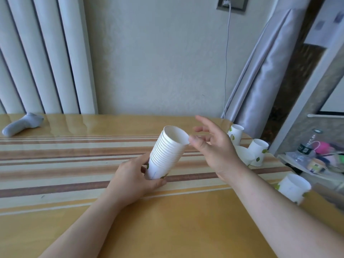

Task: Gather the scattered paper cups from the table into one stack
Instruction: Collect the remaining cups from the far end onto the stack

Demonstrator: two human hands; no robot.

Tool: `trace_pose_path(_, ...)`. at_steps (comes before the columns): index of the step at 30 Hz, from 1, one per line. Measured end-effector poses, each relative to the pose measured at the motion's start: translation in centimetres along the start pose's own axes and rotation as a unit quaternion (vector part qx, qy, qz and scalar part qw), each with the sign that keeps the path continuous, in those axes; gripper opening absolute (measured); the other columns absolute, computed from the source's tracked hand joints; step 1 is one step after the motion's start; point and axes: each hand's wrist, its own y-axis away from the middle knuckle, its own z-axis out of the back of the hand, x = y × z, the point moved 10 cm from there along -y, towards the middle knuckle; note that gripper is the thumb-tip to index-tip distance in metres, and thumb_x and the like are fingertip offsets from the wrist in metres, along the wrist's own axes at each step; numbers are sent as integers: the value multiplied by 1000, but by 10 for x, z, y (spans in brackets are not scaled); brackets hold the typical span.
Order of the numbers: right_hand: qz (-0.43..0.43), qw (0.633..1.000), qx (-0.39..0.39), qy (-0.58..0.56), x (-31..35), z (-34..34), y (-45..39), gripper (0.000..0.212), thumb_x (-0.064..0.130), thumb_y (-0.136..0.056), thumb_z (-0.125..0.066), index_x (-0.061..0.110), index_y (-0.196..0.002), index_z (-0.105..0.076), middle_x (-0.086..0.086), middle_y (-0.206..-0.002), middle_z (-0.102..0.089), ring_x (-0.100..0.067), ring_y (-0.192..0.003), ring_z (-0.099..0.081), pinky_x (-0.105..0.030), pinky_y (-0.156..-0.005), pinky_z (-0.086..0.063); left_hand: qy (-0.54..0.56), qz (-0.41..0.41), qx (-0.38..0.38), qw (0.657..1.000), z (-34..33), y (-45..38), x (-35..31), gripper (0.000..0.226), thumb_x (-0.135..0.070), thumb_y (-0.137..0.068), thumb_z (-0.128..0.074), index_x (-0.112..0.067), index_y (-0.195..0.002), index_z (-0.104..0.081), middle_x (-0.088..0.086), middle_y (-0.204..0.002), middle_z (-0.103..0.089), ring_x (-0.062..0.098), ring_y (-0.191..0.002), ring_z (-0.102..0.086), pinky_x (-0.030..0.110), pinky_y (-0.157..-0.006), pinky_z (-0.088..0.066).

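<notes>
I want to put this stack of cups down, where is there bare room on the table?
Bare: the striped table between the sock and the left hand holding the stack, and the plain strip between the forearms. Crowded: the right edge, where loose cups cluster behind the open right hand.

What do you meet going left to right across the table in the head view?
Grey sock → left hand → cup stack it holds → open right hand → loose cups, one at the far right edge.
</notes>
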Motion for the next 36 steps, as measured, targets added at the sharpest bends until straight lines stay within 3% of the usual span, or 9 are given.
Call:
trace_pose_path(4, 14, 952, -159, 263, -8, 90, 6, 47, 26, -88, -77, 41, -132, -68, 8, -132, -61, -20, -125, -56, -43, -112, -47, 28, -32, 77, 996, -32, 12, -25, 45, -55, -68, -95, -54, -103, -67, -35, -100, -74, -8, -92, -69, 12, -71, -50)
trace_pose_path(7, -112, 901, -138, 395, -48, 125, 5, 64, 25, -90, -75, 31, -151, -56, -6, -156, -47, -35, -145, -38, -43, -122, -31, 37, -58, 99, 993, -48, 18, -40, 51, -55, -67, -97, -50, -110, -70, -27, -103, -77, 1, -93, -73, 17, -78, -57)
trace_pose_path(9, -175, 890, -102, 409, -79, 127, 9, 79, 33, -89, -75, 36, -160, -41, -8, -163, -38, -37, -147, -34, -44, -117, -34, 39, -66, 96, 992, -50, 19, -44, 55, -58, -67, -95, -48, -115, -71, -24, -105, -78, 4, -97, -74, 28, -87, -60)
trace_pose_path(13, -168, 937, -161, 261, -107, 126, 24, 73, 28, -84, -78, 39, -148, -45, 0, -130, -56, -28, -119, -56, -35, -79, -48, 35, -58, 85, 994, -47, 19, -39, 48, -56, -68, -96, -49, -108, -70, -26, -105, -76, 6, -97, -73, 31, -87, -61)
trace_pose_path(19, -148, 950, -223, 162, -118, 122, 46, 83, 25, -84, -84, 41, -150, -37, 34, -108, -54, -20, -106, -61, -37, -83, -52, 20, -43, 36, 998, -35, 12, -32, 45, -51, -72, -95, -53, -104, -64, -31, -97, -74, -8, -94, -66, 20, -76, -51)
trace_pose_path(25, -166, 957, -207, 114, -120, 115, 46, 68, 25, -85, -86, 41, -137, -47, 20, -116, -65, -17, -111, -67, -36, -80, -58, 20, -11, 11, 1000, -31, 7, -19, 47, -52, -72, -94, -42, -110, -70, -20, -96, -76, 1, -88, -69, 22, -72, -49)
trace_pose_path(31, -199, 921, -167, -291, -77, 70, 28, 32, 36, -95, -80, 33, -123, -66, 2, -114, -82, -21, -104, -77, -39, -89, -57, 51, -25, 22, 998, -35, 5, -17, 57, -53, -69, -95, -50, -119, -70, -19, -100, -79, 7, -94, -73, 17, -67, -56)
trace_pose_path(33, -161, 922, -117, -333, -45, 51, 21, 42, 43, -84, -81, 32, -121, -67, 2, -104, -84, -23, -98, -78, -40, -86, -57, 48, -38, 21, 998, -34, 5, -19, 57, -54, -68, -94, -54, -119, -69, -25, -102, -78, 3, -98, -72, 24, -76, -59)
trace_pose_path(36, -113, 935, -78, -327, -14, 34, 17, 61, 40, -72, -83, 26, -128, -64, -2, -112, -81, -22, -97, -79, -45, -93, -61, 46, -36, 21, 998, -32, 6, -20, 50, -54, -68, -94, -57, -111, -68, -36, -103, -74, 0, -97, -71, 29, -83, -58)
